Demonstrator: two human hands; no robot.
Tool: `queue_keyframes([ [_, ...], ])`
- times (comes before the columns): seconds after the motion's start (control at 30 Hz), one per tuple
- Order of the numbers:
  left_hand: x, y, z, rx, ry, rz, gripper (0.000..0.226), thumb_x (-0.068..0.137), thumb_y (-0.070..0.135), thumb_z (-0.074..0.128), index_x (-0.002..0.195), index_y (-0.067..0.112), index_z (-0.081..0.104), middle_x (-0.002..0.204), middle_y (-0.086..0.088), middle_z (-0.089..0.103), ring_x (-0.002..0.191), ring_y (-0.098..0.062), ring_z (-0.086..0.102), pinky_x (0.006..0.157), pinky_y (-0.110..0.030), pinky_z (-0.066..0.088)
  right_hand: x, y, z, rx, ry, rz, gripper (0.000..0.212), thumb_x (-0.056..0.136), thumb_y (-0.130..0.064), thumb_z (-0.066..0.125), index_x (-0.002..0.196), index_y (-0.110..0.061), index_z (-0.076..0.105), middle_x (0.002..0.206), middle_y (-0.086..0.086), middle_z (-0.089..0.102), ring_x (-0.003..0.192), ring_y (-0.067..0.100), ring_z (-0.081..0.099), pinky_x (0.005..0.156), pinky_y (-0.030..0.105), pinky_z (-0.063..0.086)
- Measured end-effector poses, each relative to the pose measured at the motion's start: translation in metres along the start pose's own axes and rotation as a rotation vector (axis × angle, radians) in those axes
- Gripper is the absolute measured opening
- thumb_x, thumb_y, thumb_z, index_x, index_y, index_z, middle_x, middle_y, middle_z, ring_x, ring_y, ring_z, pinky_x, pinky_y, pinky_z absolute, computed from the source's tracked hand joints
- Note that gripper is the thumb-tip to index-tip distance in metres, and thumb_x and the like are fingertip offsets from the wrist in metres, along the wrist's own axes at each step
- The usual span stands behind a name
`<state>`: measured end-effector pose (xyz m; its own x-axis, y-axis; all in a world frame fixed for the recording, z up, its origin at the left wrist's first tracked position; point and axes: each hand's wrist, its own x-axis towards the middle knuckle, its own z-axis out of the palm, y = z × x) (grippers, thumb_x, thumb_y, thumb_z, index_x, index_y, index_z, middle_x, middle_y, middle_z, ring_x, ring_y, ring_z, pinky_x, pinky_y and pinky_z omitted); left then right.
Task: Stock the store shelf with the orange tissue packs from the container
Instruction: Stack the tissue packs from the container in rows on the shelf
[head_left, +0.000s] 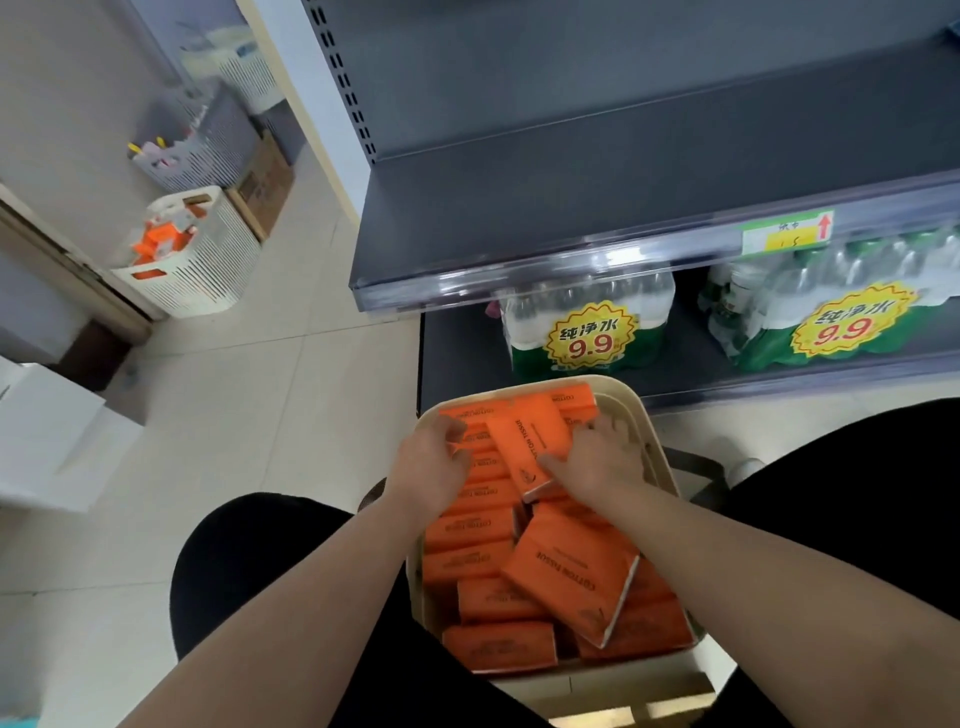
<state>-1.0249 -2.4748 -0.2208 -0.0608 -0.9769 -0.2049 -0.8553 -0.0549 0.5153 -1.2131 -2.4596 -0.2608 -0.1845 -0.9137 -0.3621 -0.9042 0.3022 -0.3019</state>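
1. while both hands are down in the container (631, 410) at 6 o'clock between our knees, the orange tissue packs (483, 530) all lie inside it, and the shelf (519, 218) at 12 o'clock shows none on the part we can see.
2. our right hand (597, 460) grasps the tilted pack (527, 441) at the container's 12 o'clock end, thumb laid on its near edge and fingers curled over its 3 o'clock side.
3. our left hand (431, 457) curls its fingers against the same pack's 9 o'clock edge; whether it has truly closed on that pack or on those beneath, we cannot tell.
4. the wrap looks slick and soft to us, so a squeeze from the sides alone could let the pack slide out on the lift and drop to the floor.
5. an askew pack (571, 577) lies at 5 o'clock on the pile; dragging our wrists back across it could tip it over the rim.
6. the shelf lip juts out above the water bottle packs (587, 332) at 1 o'clock; coming up too flat could knock the pack against it and crush a corner.
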Motion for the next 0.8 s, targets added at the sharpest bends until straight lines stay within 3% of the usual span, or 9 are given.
queue_keyframes([
  [0.13,-0.003,-0.013,0.009,-0.03,0.03,0.038,0.025,0.092,0.02,0.053,0.117,0.023,0.058,0.111,0.004,0.066,0.092,-0.012,0.061,0.079,-0.023,0.044,-0.003,-0.01,0.002,0.253,0.003,-0.099,0.053,0.075,-0.045,0.07,0.116,-0.025,0.042,0.12,0.004,0.05,0.113,0.025,0.05,0.092,0.039,0.044],
  [0.23,-0.006,-0.013,0.016,-0.111,0.106,0.033,0.022,0.094,0.022,0.051,0.115,0.024,0.057,0.106,0.006,0.066,0.088,-0.009,0.06,0.076,-0.023,0.043,-0.011,-0.017,-0.001,0.353,0.007,-0.164,0.049,0.076,-0.031,0.072,0.105,-0.031,0.033,0.103,-0.005,0.054,0.1,0.019,0.06,0.082,0.034,0.048],
  [0.4,-0.008,-0.013,0.018,-0.158,0.205,0.004,0.029,0.093,0.013,0.05,0.121,0.017,0.053,0.117,0.002,0.06,0.102,-0.015,0.06,0.085,-0.026,0.045,-0.02,-0.014,-0.011,0.368,0.09,-0.256,0.066,0.075,-0.025,0.075,0.128,-0.025,0.035,0.126,-0.003,0.055,0.11,0.021,0.058,0.088,0.033,0.046],
  [0.5,-0.011,-0.012,0.014,-0.166,0.193,-0.007,0.031,0.094,0.014,0.049,0.125,0.018,0.051,0.12,0.004,0.059,0.106,-0.015,0.06,0.089,-0.028,0.047,-0.021,-0.003,-0.024,0.324,0.149,-0.251,0.07,0.076,-0.024,0.075,0.134,-0.026,0.036,0.127,-0.003,0.056,0.114,0.022,0.055,0.093,0.035,0.046],
  [0.67,-0.02,-0.01,0.016,-0.058,0.075,0.098,0.028,0.093,0.018,0.051,0.121,0.024,0.054,0.115,0.008,0.059,0.095,-0.011,0.061,0.079,-0.026,0.05,-0.018,0.033,-0.052,0.192,0.239,-0.294,0.06,0.079,-0.023,0.072,0.134,-0.022,0.047,0.121,0.002,0.053,0.114,0.022,0.051,0.093,0.036,0.043],
  [0.8,-0.028,0.006,0.024,0.049,-0.171,0.24,0.037,0.087,0.025,0.062,0.123,0.028,0.055,0.119,0.009,0.058,0.112,-0.011,0.055,0.092,-0.028,0.046,-0.018,0.053,-0.064,0.119,0.205,-0.292,0.058,0.082,-0.02,0.068,0.135,-0.016,0.046,0.118,0.006,0.05,0.111,0.025,0.049,0.092,0.038,0.045],
])
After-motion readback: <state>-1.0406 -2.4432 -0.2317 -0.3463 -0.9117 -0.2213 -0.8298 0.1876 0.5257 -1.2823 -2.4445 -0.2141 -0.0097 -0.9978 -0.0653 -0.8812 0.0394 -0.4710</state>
